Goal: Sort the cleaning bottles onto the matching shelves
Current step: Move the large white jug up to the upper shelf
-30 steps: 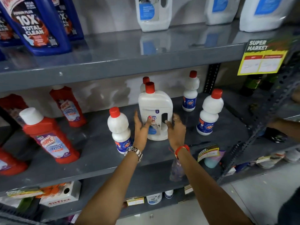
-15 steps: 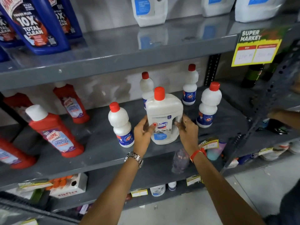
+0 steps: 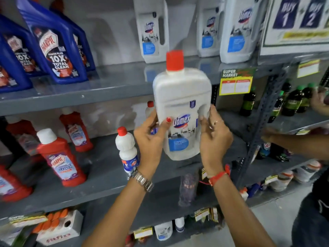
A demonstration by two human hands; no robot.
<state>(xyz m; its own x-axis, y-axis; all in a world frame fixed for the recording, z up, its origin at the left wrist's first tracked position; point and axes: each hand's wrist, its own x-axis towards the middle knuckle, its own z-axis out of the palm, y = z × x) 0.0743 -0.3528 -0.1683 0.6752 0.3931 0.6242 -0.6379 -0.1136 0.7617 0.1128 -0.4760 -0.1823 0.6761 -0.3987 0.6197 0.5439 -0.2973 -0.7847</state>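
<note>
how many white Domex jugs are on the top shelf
3: one above the held bottle, two side by side further right. More may be hidden.

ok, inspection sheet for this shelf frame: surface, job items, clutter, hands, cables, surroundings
Surface: grey metal shelves, stacked in tiers.
Job's things: white Domex bottle, red cap, held upright in the air; matching Domex jugs on the upper shelf.
Clutter: blue Harpic bottles above; red Harpic bottles and a small white bottle on the middle shelf.
Hands: left hand and right hand grip the Domex bottle's sides.
Cables: nothing seen.
Surroundings: price tag; another person's arm at right.
</note>
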